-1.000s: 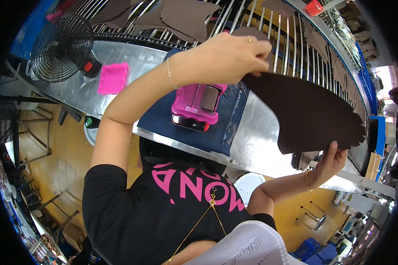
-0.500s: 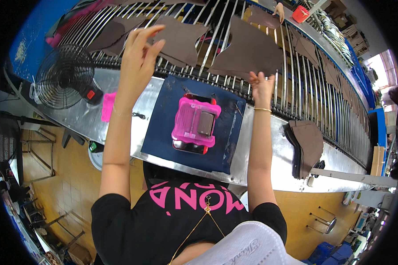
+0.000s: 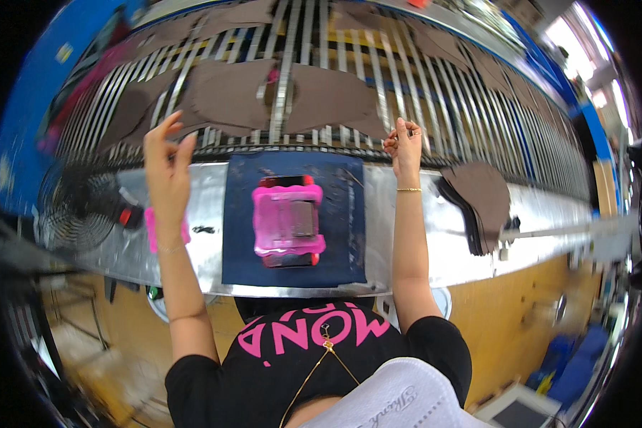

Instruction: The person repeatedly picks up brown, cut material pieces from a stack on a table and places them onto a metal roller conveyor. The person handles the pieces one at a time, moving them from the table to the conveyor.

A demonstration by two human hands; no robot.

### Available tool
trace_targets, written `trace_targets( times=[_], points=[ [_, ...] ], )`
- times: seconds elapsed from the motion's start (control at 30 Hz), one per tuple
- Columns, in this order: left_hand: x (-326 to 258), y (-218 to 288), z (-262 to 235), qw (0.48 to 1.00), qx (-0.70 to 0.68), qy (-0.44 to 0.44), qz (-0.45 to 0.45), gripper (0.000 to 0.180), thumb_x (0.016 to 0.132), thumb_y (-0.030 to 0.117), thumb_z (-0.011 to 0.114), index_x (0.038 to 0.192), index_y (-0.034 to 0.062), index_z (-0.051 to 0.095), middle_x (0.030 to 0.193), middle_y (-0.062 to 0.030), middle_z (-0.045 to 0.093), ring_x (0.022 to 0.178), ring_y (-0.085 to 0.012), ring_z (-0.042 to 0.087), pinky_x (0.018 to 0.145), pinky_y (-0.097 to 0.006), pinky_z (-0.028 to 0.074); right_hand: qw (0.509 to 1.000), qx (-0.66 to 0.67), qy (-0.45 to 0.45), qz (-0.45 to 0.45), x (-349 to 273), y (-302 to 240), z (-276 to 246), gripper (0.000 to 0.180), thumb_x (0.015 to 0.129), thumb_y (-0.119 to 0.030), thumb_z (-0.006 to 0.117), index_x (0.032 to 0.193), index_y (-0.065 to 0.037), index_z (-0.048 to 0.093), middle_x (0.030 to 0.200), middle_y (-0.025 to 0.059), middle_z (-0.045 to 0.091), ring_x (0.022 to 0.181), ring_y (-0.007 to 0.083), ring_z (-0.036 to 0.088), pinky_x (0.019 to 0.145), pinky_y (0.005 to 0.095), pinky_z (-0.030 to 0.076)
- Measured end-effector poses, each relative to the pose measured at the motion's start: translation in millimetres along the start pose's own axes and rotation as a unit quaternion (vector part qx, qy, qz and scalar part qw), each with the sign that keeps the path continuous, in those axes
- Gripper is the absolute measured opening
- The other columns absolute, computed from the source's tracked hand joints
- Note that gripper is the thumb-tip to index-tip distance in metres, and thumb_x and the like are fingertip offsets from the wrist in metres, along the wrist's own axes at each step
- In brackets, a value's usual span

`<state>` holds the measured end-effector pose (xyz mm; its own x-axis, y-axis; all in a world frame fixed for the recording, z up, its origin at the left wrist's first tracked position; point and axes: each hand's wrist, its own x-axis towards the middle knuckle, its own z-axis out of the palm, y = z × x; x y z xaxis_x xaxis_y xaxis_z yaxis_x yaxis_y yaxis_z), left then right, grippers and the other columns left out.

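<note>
My left hand (image 3: pixel 166 158) is raised over the near edge of a slatted metal conveyor (image 3: pixel 378 78), its fingers apart and empty, just short of a brown cut piece (image 3: pixel 228 96) lying on the slats. My right hand (image 3: pixel 404 145) hovers at the lower right corner of a second brown cut piece (image 3: pixel 332 100), with its fingers loosely curled and nothing in them. Between my arms a pink block-shaped tool (image 3: pixel 288 220) rests on a dark blue mat (image 3: pixel 342 214) on the steel bench (image 3: pixel 421 242).
A stack of brown cut pieces (image 3: pixel 481 200) lies on the bench at the right. A small pink pad (image 3: pixel 152 227) and a black fan (image 3: pixel 75 214) are at the left. More brown pieces lie farther along the conveyor. Yellow floor shows below the bench.
A second ago both hands carried a large brown piece above the bench. It now lies on the conveyor slats, and both hands have let go and drawn back slightly.
</note>
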<state>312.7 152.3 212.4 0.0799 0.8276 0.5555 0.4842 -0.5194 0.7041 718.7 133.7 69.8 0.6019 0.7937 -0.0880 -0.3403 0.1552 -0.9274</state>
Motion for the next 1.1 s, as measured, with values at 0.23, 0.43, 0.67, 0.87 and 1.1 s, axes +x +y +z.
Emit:
trace_targets(
  times=[0.23,0.43,0.67,0.87,1.1],
  points=[
    [-7.0,-14.3,17.4,0.996,-0.063,-0.048,-0.051,0.038,0.091,0.012,0.06,0.127,0.0081,0.051,0.109,-0.0027,0.053,0.064,-0.0034,0.039,0.059,-0.019,0.033,0.594,-0.68,0.418,-0.101,-68.2,-72.0,-245.1,0.047,0.08,-0.043,0.067,0.106,-0.004,0.063,0.108,0.0144,0.059,0.102,0.0309,0.057,0.086,0.0468,0.046],
    [-6.4,-0.2,36.2,0.993,-0.068,-0.084,-0.045,0.037,0.09,0.011,0.06,0.126,0.0079,0.051,0.111,-0.0033,0.052,0.064,-0.0027,0.04,0.058,-0.018,0.032,0.514,-0.696,0.477,0.157,-106.9,-101.6,-273.4,0.067,0.073,-0.059,0.066,0.113,-0.005,0.061,0.122,0.0166,0.054,0.113,0.0386,0.051,0.091,0.053,0.042],
    [-9.6,5.0,32.8,0.994,-0.046,-0.1,0.007,0.039,0.086,0.007,0.064,0.124,0.0063,0.053,0.106,-0.0032,0.054,0.065,-0.0029,0.042,0.058,-0.017,0.034,0.537,-0.755,0.366,0.087,-98.3,-124.2,-290.1,0.04,0.082,-0.025,0.067,0.114,-0.005,0.055,0.098,0.0134,0.066,0.07,0.0274,0.066,0.063,0.0377,0.054],
    [-13.1,19.1,30.5,0.99,-0.064,-0.12,-0.031,0.04,0.084,0.005,0.065,0.123,0.0066,0.055,0.102,-0.0037,0.054,0.067,-0.0055,0.049,0.06,-0.019,0.041,0.668,-0.702,0.237,-0.061,-136.9,-198.8,-125.4,0.035,0.095,-0.011,0.047,0.129,-0.008,0.049,0.09,0.0137,0.065,0.059,0.0181,0.065,0.048,0.0289,0.051],
    [-17.6,23.8,49.6,0.972,-0.195,-0.133,-0.015,0.052,0.083,0.006,0.066,0.131,0.0019,0.048,0.124,-0.0102,0.05,0.097,-0.0214,0.063,0.072,-0.026,0.057,0.933,-0.256,-0.067,-0.246,-157.9,-180.8,-2.6,0.023,0.095,-0.013,0.051,0.113,0.002,0.05,0.085,0.014,0.065,0.065,0.0209,0.068,0.049,0.0229,0.055]
  ],
)
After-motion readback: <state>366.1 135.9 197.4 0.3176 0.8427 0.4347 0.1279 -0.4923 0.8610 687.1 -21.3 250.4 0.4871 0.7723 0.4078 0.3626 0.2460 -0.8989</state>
